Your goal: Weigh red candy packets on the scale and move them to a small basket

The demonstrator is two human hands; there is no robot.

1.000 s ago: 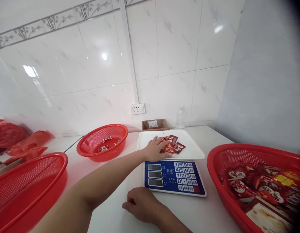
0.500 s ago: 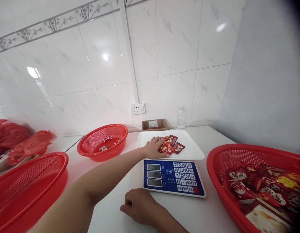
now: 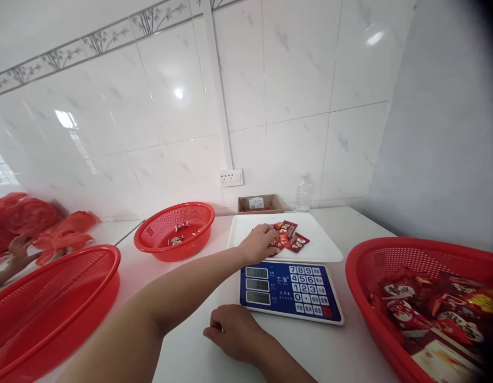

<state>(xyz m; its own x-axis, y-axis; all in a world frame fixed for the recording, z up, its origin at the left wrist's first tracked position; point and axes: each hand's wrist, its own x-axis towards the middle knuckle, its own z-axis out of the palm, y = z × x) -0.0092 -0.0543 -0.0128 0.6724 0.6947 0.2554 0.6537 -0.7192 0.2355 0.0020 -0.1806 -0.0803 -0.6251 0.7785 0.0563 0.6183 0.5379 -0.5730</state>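
Observation:
My left hand [image 3: 259, 244] reaches across to the white weighing pan [image 3: 238, 226] of a digital scale. Its fingers curl over the left side of a small pile of red snack packets [image 3: 297, 242], and the fingertips are partly hidden. Below the pan, the scale's blue keypad panel [image 3: 284, 298] has three small displays, too blurred to read surely. My right hand [image 3: 232, 331] rests on the white table in front of the scale, fingers curled closed. Whatever those fingers may hold is hidden.
At right stands a red basket [image 3: 352, 276] full of packets. Another red basket [image 3: 137, 247] holds several small wrapped pieces; a third basket [image 3: 114, 266] is nearer left. Behind the scale are a cardboard box [image 3: 274, 203] and clear bottle [image 3: 303, 194]. Another person's hand [image 3: 19, 254] touches red bags [image 3: 65, 231].
My left hand's fingers have drawn in from lying spread over the packets to curling round them. The view has shifted slightly. My right hand stays curled. The other person's hand has come into view.

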